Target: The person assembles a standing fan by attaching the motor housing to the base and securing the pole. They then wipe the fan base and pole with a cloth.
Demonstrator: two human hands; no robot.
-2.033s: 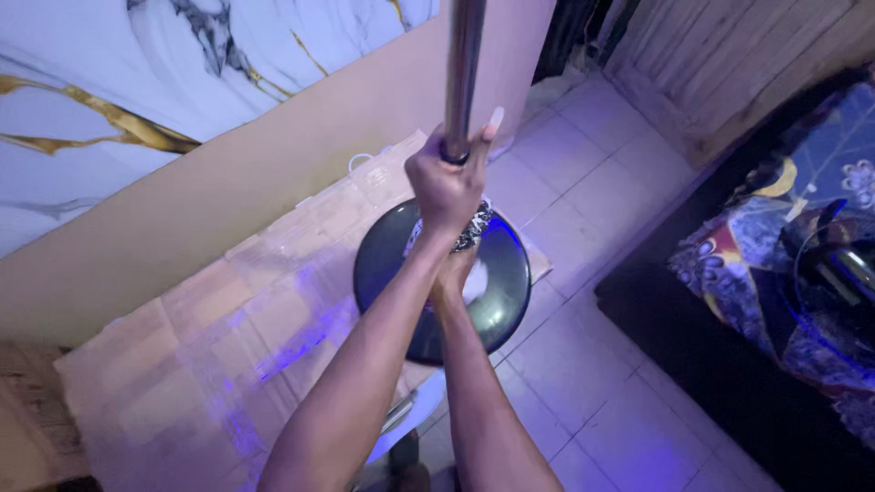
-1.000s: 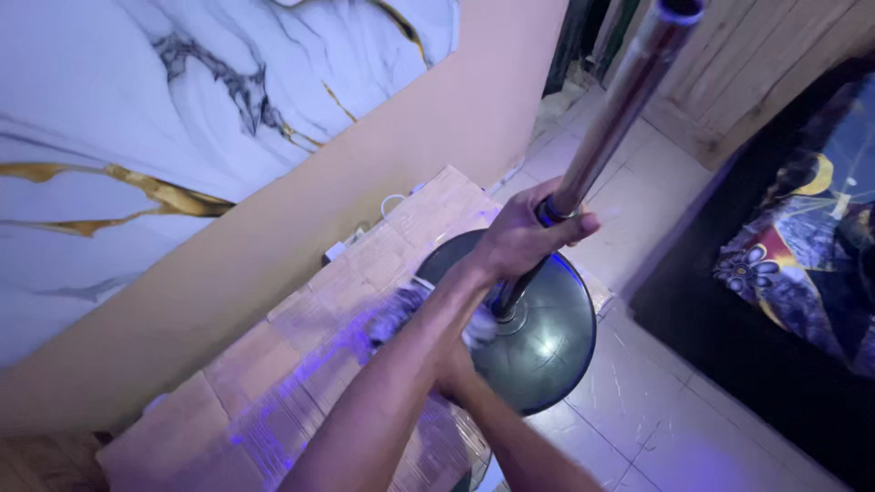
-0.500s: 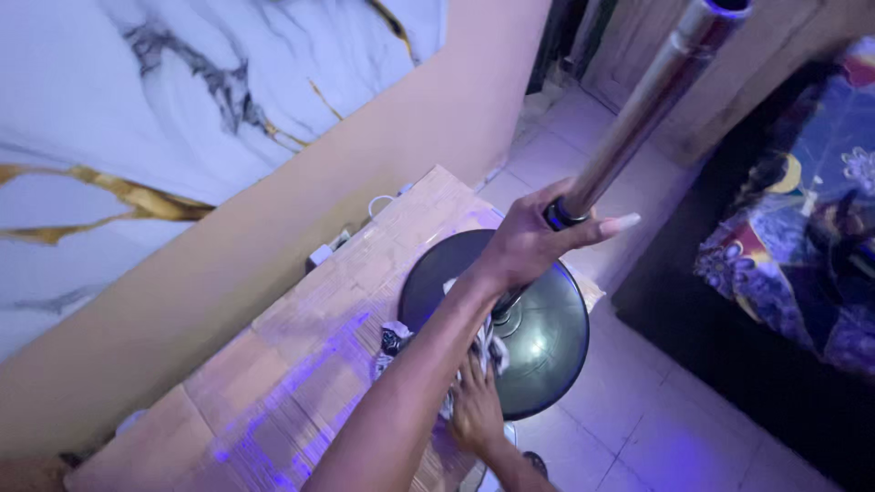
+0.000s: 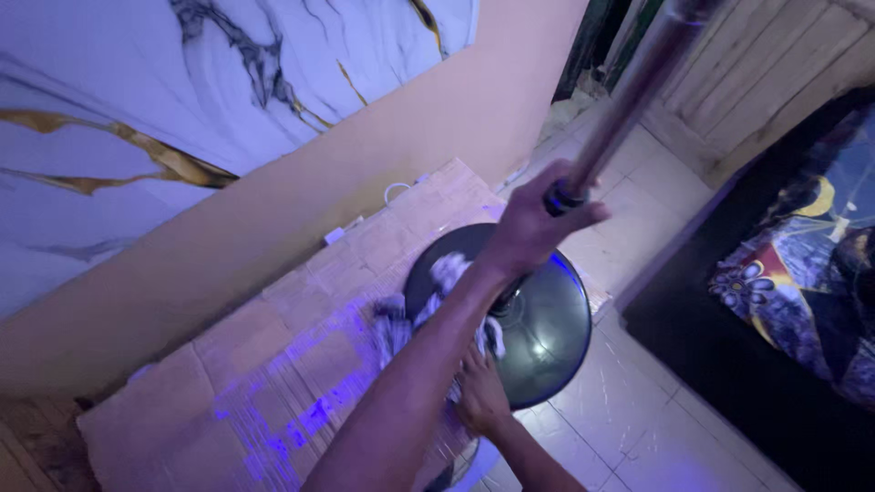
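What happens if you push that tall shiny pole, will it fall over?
Probably not easily: the pole stands on a wide round base that looks heavy. It leans now, so it can rock. The metal looks smooth, perhaps slippery, and stiff. The left hand grips it; the right hand presses a rag.

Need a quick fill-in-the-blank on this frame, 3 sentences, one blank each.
1. The left hand grips a metal ____ that rises from the round dark base.
2. The right hand presses a white ____ against that base.
3. The base stands partly on flattened ____ laid beside the wall.

Missing words: pole; cloth; cardboard
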